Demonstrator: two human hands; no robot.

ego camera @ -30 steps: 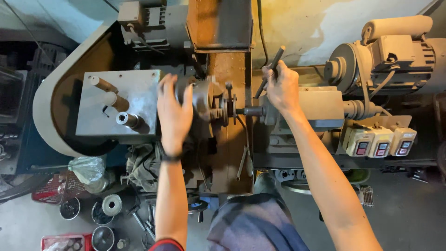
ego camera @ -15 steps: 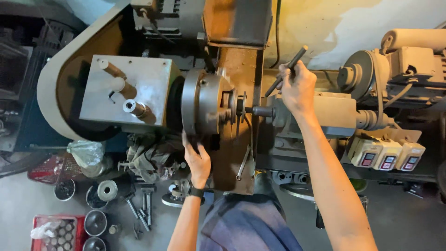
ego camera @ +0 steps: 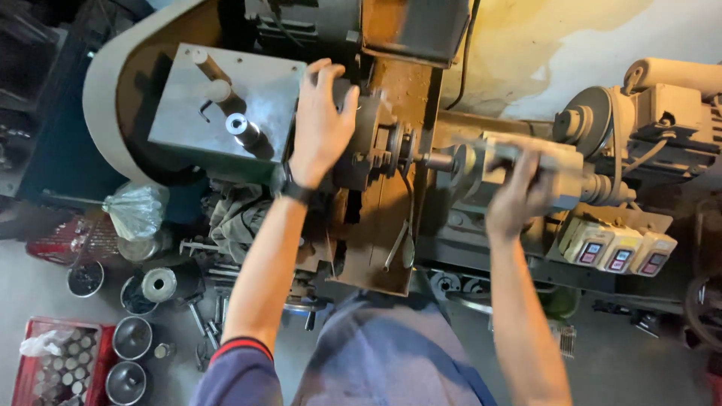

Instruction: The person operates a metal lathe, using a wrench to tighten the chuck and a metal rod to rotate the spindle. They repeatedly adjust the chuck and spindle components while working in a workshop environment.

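Lathe chuck (ego camera: 368,143) under the flat, ungripping left hand (ego camera: 322,124); right hand (ego camera: 515,199) clasps the tailstock (ego camera: 519,162). A sudden spindle start could catch fingers.

lathe chuck (ego camera: 368,143) — round, dark steel | tailstock (ego camera: 526,162) — grey, just right

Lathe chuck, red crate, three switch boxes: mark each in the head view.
Lathe chuck (ego camera: 368,139), head view, dark rim right of the fingers.
Red crate (ego camera: 30,331), head view, left rim.
Switch boxes (ego camera: 618,252), head view, middle box's face.
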